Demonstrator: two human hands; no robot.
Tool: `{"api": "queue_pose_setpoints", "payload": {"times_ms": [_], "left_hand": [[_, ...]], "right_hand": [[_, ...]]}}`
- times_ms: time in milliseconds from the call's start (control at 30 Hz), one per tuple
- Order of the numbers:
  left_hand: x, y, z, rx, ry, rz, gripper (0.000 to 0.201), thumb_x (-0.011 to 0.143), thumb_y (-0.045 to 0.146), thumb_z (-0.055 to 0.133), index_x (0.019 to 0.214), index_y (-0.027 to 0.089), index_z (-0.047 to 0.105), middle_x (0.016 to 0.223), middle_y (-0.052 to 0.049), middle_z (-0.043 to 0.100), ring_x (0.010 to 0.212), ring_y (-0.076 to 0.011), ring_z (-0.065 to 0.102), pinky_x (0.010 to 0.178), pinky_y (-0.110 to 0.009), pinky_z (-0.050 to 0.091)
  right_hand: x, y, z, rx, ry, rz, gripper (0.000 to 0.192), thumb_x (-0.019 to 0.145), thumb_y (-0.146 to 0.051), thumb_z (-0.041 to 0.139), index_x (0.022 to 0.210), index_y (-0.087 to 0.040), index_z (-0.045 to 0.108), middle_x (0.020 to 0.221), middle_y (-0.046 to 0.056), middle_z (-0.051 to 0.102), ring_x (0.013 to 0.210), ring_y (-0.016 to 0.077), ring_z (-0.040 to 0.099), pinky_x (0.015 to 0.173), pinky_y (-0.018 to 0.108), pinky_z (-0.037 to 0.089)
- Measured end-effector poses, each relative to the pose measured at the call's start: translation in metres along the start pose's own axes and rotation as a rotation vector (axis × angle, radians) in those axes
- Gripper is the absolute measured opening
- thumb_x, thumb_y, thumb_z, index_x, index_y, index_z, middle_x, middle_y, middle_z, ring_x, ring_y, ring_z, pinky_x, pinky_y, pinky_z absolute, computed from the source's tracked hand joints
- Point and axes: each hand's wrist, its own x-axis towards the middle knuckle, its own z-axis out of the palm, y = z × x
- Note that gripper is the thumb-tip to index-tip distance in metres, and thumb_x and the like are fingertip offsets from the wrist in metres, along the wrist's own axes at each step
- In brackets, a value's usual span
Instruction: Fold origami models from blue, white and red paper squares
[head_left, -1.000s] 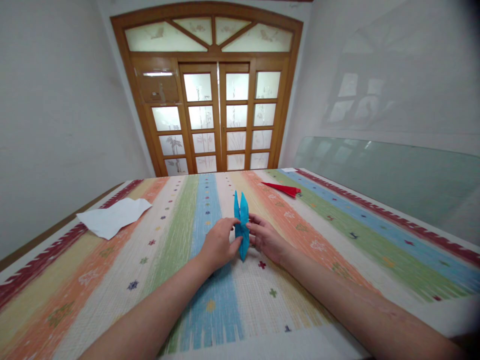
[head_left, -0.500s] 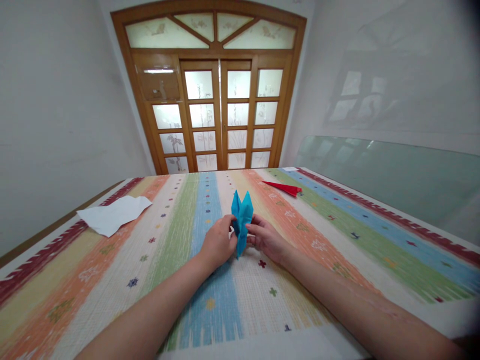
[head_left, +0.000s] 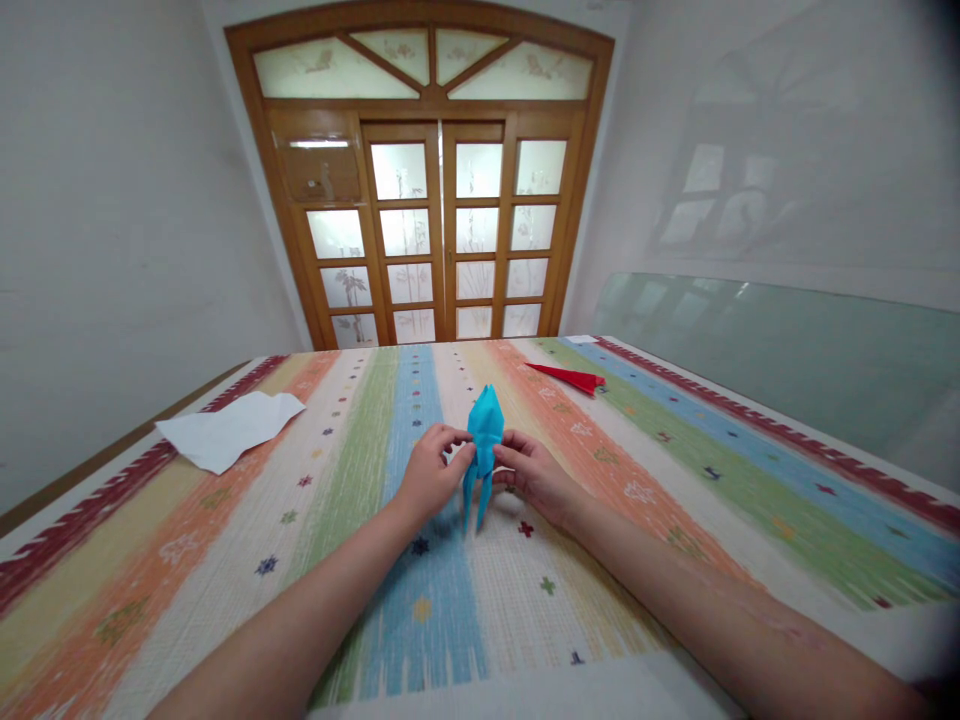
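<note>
Two hands point(head_left: 433, 472) point(head_left: 538, 482) hold one blue paper point(head_left: 487, 418) (two prongs point(head_left: 484, 497) down).

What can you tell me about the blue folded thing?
The blue folded thing looks like paper. It has a wide, pointed upper part, a narrow middle and two thin legs pointing down. It stands roughly upright over the striped cloth, its middle held between the left hand and right hand. I can't tell whether its lower tips touch the cloth.
</note>
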Motion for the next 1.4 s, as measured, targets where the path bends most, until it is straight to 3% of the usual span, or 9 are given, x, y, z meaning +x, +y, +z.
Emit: {"api": "queue_pose_setpoints", "payload": {"times_ms": [100,233,467,767,900,1000,1233,1300,1400], "left_hand": [[0.001,0.000,0.002,-0.090,-0.037,-0.088,0.017,0.084,0.035,0.069,0.085,0.018,0.066,0.083,-0.003,0.064,0.074,-0.0168,0.056,0.068,-0.028,0.044],[0.001,-0.001,0.005,-0.196,-0.055,-0.142,0.019,0.084,0.032,0.066,0.074,0.018,0.058,0.070,0.001,0.059,0.067,-0.0147,0.053,0.066,-0.027,0.041],[0.002,-0.002,0.003,-0.303,-0.004,-0.197,0.018,0.084,0.031,0.063,0.076,0.020,0.052,0.068,0.003,0.056,0.059,-0.0124,0.054,0.055,-0.023,0.043],[0.000,0.000,0.004,-0.345,-0.023,-0.288,0.024,0.080,0.034,0.068,0.078,0.021,0.048,0.061,0.006,0.053,0.047,-0.0101,0.053,0.041,-0.018,0.039],[0.001,0.001,0.002,-0.437,-0.005,-0.234,0.027,0.077,0.034,0.072,0.074,0.019,0.048,0.093,-0.003,0.066,0.056,-0.0088,0.056,0.044,-0.019,0.045],[0.003,0.006,-0.002,-0.527,-0.022,-0.235,0.033,0.074,0.035,0.075,0.071,0.018,0.047,0.112,-0.007,0.065,0.059,-0.0084,0.058,0.046,-0.020,0.047],[0.002,0.011,-0.001,-0.716,-0.148,-0.324,0.037,0.083,0.053,0.066,0.075,0.018,0.053,0.064,0.001,0.057,0.054,-0.0125,0.056,0.050,-0.024,0.050],[0.002,0.009,0.001,-0.787,-0.138,-0.389,0.040,0.087,0.057,0.060,0.076,0.018,0.055,0.063,0.001,0.056,0.054,-0.0127,0.055,0.050,-0.025,0.051],[0.003,0.005,0.000,-0.861,-0.068,-0.463,0.033,0.079,0.048,0.072,0.086,0.019,0.057,0.073,0.001,0.059,0.061,-0.0130,0.058,0.050,-0.023,0.049]], "right_hand": [[0.001,0.002,-0.001,-0.054,0.021,-0.036,0.026,0.077,-0.039,0.082,0.086,-0.020,0.066,0.082,0.001,0.067,0.072,0.0153,0.064,0.068,0.030,0.053],[0.003,0.002,-0.004,-0.140,0.053,-0.095,0.026,0.076,-0.040,0.083,0.081,-0.020,0.066,0.079,0.001,0.068,0.072,0.0161,0.063,0.068,0.030,0.050],[0.002,-0.007,-0.002,-0.225,0.138,-0.175,0.029,0.076,-0.041,0.082,0.075,-0.020,0.062,0.069,-0.003,0.064,0.066,0.0137,0.059,0.065,0.028,0.047],[-0.004,-0.014,0.005,-0.210,0.138,-0.127,0.035,0.075,-0.045,0.080,0.075,-0.021,0.055,0.065,-0.002,0.065,0.056,0.0140,0.061,0.051,0.027,0.051],[-0.005,-0.015,0.005,-0.165,0.126,-0.109,0.035,0.075,-0.043,0.081,0.075,-0.021,0.054,0.065,-0.003,0.064,0.052,0.0121,0.059,0.049,0.026,0.051],[-0.005,-0.015,0.006,-0.117,0.106,-0.074,0.035,0.075,-0.043,0.081,0.075,-0.022,0.053,0.065,-0.004,0.063,0.050,0.0114,0.058,0.048,0.025,0.051],[-0.006,-0.017,0.007,-0.016,0.076,0.042,0.037,0.072,-0.043,0.082,0.077,-0.022,0.052,0.064,-0.004,0.064,0.052,0.0135,0.061,0.047,0.024,0.047],[-0.006,-0.017,0.006,-0.001,0.087,0.054,0.037,0.070,-0.042,0.084,0.076,-0.022,0.053,0.066,-0.003,0.065,0.054,0.0135,0.062,0.049,0.024,0.049],[-0.005,-0.017,0.005,0.013,0.101,0.058,0.036,0.069,-0.041,0.085,0.075,-0.022,0.054,0.066,-0.004,0.065,0.056,0.0128,0.062,0.049,0.023,0.047]]}}
